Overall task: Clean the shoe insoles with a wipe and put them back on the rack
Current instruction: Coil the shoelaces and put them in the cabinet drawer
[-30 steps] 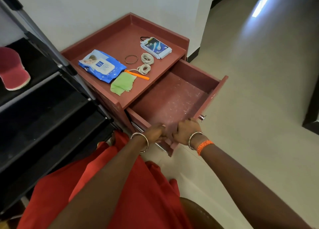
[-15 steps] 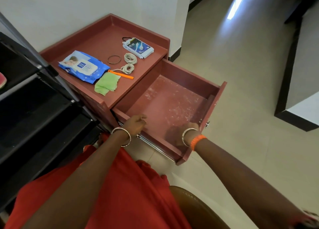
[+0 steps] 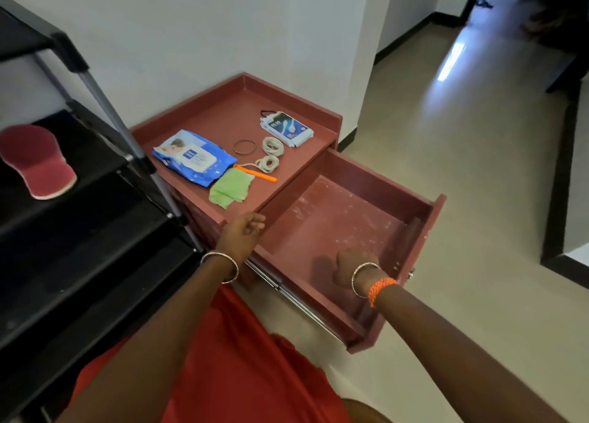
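A red insole (image 3: 38, 161) with a pale edge lies on an upper shelf of the black shoe rack (image 3: 95, 237) at the left. A blue pack of wipes (image 3: 194, 156) and a green wipe (image 3: 231, 188) lie on the red cabinet's top (image 3: 223, 116). My left hand (image 3: 243, 236) hovers at the cabinet's front corner beside the open drawer (image 3: 312, 298), fingers loosely curled and holding nothing. My right hand (image 3: 353, 266) reaches down inside the drawer near its front. Its fingers are hidden behind the back of the hand.
On the cabinet top also lie an orange pen (image 3: 255, 174), two bundles of rubber bands (image 3: 272, 145), a thin bangle (image 3: 244, 146) and a small white-and-blue box (image 3: 287, 128). The drawer's floor looks bare and dusty. Beige floor tiles (image 3: 462, 199) spread to the right.
The drawer has slid further out. My hands have left its front edge and moved apart, the left to the cabinet's corner and the right down into the drawer.
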Available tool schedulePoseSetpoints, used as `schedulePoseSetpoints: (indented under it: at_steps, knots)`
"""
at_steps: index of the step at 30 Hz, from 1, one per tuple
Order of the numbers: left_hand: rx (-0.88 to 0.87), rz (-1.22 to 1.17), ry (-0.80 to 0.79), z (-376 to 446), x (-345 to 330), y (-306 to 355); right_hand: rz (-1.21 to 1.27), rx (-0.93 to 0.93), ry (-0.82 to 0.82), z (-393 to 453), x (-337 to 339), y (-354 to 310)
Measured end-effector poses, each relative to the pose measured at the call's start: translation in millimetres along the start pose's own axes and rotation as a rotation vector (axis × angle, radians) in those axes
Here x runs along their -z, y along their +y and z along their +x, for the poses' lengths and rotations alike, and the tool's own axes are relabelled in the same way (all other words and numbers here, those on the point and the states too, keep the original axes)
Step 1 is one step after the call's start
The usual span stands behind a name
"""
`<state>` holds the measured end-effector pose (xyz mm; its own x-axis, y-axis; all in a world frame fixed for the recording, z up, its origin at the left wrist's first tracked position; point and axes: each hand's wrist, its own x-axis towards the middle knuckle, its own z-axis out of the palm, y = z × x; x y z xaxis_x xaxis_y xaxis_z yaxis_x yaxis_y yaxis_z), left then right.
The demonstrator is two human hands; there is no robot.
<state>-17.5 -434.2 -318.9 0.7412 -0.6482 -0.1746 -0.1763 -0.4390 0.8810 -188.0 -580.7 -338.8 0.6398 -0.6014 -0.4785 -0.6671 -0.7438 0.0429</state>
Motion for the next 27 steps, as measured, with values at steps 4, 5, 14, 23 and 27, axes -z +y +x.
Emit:
schedulePoseSetpoints:
  at_steps: [4,5,14,23,27]
  knots:
    - [-0.034,0.065,0.169,17.7,17.2,6.9,0.135,0.044,0.121,19.8,26.3,-9.5]
    - [-0.038,0.104,0.195,26.0,20.7,10.7,0.185,0.076,0.170,30.7,37.4,-13.8]
    - [-0.028,0.469,0.129,141.8,20.0,35.6,0.592,0.267,0.470,163.9,124.7,-52.8]
    - [-0.125,0.714,-0.130,232.2,-1.5,33.8,0.306,0.424,0.229,271.4,172.6,-89.8]
    - [-0.082,0.743,-0.086,245.7,-4.0,31.4,0.179,0.449,0.299,275.4,173.8,-100.2]
